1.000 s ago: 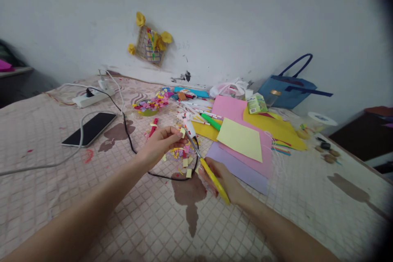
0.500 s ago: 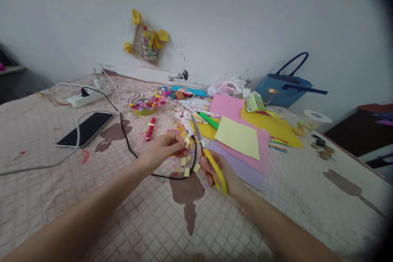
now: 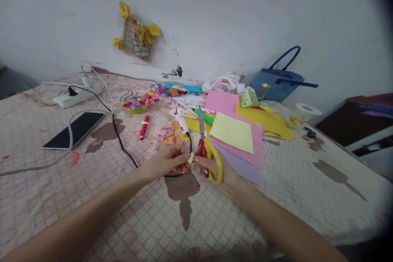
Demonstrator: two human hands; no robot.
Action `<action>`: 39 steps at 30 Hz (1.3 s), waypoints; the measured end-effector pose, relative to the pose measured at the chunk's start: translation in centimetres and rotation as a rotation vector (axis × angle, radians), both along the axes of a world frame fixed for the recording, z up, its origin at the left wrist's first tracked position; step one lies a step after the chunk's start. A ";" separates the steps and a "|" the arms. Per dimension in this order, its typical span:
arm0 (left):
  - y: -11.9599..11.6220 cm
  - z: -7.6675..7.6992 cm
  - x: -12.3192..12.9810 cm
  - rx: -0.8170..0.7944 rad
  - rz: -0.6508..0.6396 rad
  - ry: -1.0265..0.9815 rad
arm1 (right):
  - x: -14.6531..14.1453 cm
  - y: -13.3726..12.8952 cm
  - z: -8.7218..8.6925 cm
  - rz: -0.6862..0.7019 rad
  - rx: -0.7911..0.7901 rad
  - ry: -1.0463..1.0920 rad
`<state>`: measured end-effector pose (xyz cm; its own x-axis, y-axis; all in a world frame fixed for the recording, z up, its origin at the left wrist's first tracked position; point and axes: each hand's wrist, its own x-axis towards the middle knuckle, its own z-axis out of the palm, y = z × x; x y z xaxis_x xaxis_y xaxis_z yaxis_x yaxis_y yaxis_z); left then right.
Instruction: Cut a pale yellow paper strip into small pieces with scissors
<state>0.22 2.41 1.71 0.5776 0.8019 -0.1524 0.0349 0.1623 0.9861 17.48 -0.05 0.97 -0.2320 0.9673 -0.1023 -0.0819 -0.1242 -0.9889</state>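
My left hand [image 3: 173,159] pinches a small pale yellow piece of paper [image 3: 190,158] between thumb and fingers. My right hand [image 3: 225,168] is wrapped round a pair of scissors [image 3: 202,125] with yellow and red handles; the blades point up and away from me. The right fingertips come close to the paper piece, and whether they touch it I cannot tell. Just beyond the hands lie a white glue gun [image 3: 182,123] and a scatter of thin pink and yellow paper scraps [image 3: 172,134]. To the right, a pale yellow sheet [image 3: 232,132] rests on a pink sheet [image 3: 222,104].
A black cable [image 3: 123,143] loops behind my left hand. At left are a phone [image 3: 75,130] and a white power strip [image 3: 76,97]. A tape ring with paper bits [image 3: 138,108] and a red stick [image 3: 144,127] lie left of the glue gun. A blue bag [image 3: 276,84] stands at the wall.
Both hands have come together, the left moving right and slightly nearer me with the paper piece. The scissors now stand more upright. Small pale yellow squares seen beneath the hands are now out of sight.
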 end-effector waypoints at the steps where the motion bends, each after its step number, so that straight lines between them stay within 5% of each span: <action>1: 0.1 0.1 -0.1 0.030 -0.001 -0.011 | 0.1 0.1 -0.1 0.005 -0.010 0.015; 7: 0.3 0.3 -0.5 0.422 -0.012 -0.004 | 0.3 0.5 -0.6 0.126 -0.066 0.135; 10: 0.2 0.5 -0.4 0.496 -0.013 0.009 | 0.2 0.5 -0.7 0.221 -0.064 0.147; 21: 0.6 -0.8 -0.1 0.182 -0.047 -0.029 | 0.0 0.2 -0.2 -0.005 0.027 -0.024; 30: 0.3 -0.4 -0.1 -0.040 -0.040 0.026 | 0.2 0.2 -0.2 -0.029 0.027 -0.082; 39: 0.6 -0.7 -0.2 0.032 -0.019 0.032 | -0.1 0.0 -0.3 -0.032 0.005 -0.111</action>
<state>-0.02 3.02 0.99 0.5885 0.7953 -0.1454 0.0691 0.1297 0.9891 17.34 -0.02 0.66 -0.1884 0.9747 -0.1204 0.0240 -0.1180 -0.9927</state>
